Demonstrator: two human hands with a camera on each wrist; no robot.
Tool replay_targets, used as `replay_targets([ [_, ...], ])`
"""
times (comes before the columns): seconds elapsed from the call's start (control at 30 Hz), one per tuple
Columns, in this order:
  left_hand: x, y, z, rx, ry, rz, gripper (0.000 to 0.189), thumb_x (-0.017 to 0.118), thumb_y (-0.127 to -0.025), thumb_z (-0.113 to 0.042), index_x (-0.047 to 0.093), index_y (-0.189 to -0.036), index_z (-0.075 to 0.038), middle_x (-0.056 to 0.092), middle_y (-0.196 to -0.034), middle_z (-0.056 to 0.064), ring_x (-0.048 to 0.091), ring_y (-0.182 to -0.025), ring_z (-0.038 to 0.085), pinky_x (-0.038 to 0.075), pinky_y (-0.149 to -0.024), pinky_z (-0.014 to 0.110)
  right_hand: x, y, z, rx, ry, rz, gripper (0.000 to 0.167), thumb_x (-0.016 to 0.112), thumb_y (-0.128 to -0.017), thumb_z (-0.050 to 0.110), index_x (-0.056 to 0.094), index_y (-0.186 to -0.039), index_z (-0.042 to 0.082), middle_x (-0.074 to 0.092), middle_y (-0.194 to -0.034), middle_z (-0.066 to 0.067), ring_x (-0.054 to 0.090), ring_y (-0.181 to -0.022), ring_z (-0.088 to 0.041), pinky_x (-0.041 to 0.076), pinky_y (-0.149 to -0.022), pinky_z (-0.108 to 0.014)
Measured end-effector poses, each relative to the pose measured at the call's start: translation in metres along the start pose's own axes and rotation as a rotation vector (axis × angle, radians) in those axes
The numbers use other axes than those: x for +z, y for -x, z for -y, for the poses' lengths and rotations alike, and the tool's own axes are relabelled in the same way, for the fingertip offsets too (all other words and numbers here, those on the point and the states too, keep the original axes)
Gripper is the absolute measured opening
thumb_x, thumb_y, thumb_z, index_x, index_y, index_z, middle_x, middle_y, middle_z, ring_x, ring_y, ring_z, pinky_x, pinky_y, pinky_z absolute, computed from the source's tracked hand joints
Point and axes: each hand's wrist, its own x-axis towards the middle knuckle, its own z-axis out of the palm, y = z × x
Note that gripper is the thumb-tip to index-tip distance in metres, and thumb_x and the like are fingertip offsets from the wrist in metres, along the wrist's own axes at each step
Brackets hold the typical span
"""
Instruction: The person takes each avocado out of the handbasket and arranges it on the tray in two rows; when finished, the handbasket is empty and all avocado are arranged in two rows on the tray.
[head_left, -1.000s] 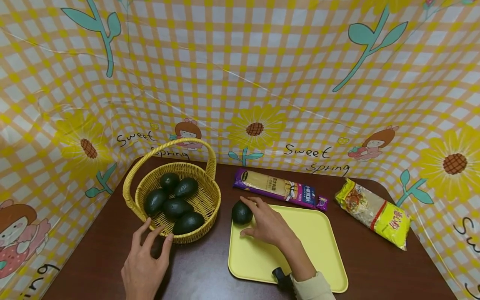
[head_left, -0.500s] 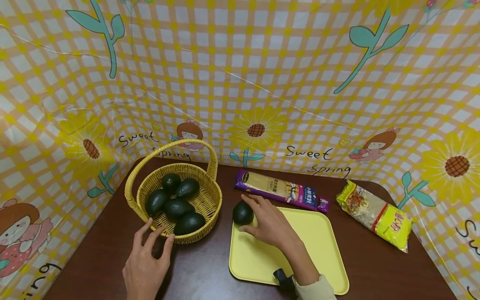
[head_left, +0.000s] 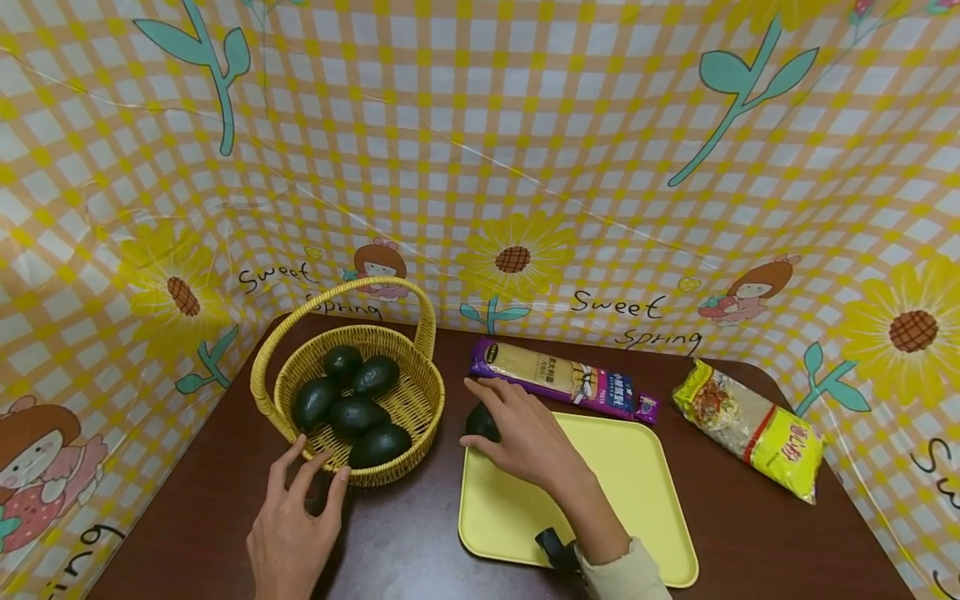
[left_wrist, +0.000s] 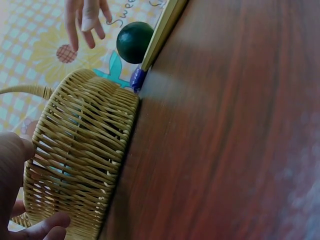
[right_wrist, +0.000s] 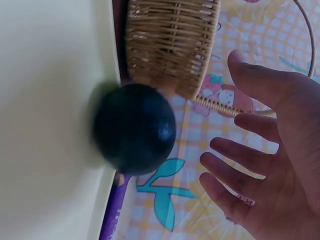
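**Your right hand (head_left: 525, 437) now covers more of the lone dark green, rounded avocado (head_left: 480, 423)**

Compared with half a second ago, your right hand has shifted left and slightly farther, so its fingers and thumb hide more of that avocado in the head view. The fruit itself has stayed put, at the far left corner of the pale yellow, rectangular, low-rimmed tray (head_left: 510, 525). Your right fingers are spread and hold nothing; the right wrist view shows a gap between them and the fruit.

Your left hand (head_left: 291, 533) looks unchanged: fingers parted and slightly bent, fingertips at the near left rim of the yellow, round, woven basket (head_left: 382, 477) with its arched handle. Five dark green, oval avocados (head_left: 358, 417) lie inside it, as they did earlier.

Beyond the tray lies a long purple plastic pasta pack (head_left: 547, 371), with a small purple square packet (head_left: 646, 408) at its right end. Farther right, a yellow-and-clear plastic noodle bag (head_left: 750, 429) lies at a slant on the dark brown table (head_left: 397, 550). These too have kept their places.
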Motion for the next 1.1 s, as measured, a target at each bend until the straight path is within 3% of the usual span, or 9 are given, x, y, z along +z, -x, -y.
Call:
replay_targets([
  [0.33, 0.001, 0.000, 0.002, 0.006, 0.004, -0.011, 0.035, 0.086, -0.095, -0.036, 0.082, -0.123, -0.016, 0.061, -0.150, 0.010, 0.045, -0.049, 0.011, 0.035, -0.044, 0.034, 0.003, -0.014, 0.021, -0.084, 0.038, 0.018, 0.071, 0.079, -0.099, 0.046, 0.056, -0.158, 0.014, 0.060, -0.151, -0.012, 0.057, -0.140, -0.036, 0.045, -0.115, -0.059],
  [0.6, 0.001, 0.000, 0.001, 0.001, 0.006, -0.007, 0.034, 0.085, -0.095, -0.036, 0.082, -0.122, -0.015, 0.061, -0.150, 0.011, 0.043, -0.048, 0.010, 0.034, -0.043, 0.033, 0.009, -0.025, 0.040, -0.156, 0.100, 0.012, 0.066, 0.078, -0.099, 0.049, 0.062, -0.152, 0.014, 0.067, -0.136, -0.011, 0.065, -0.122, -0.031, 0.055, -0.096, -0.050],
  [1.1, 0.001, -0.001, 0.002, 0.009, 0.010, 0.001, 0.034, 0.087, -0.094, -0.035, 0.082, -0.122, -0.016, 0.061, -0.151, 0.011, 0.052, -0.050, 0.014, 0.040, -0.043, 0.037, 0.025, -0.048, 0.061, -0.220, 0.152, 0.056, 0.060, 0.072, -0.103, 0.050, 0.063, -0.152, 0.016, 0.069, -0.137, -0.007, 0.069, -0.118, -0.025, 0.058, -0.092, -0.044],
])
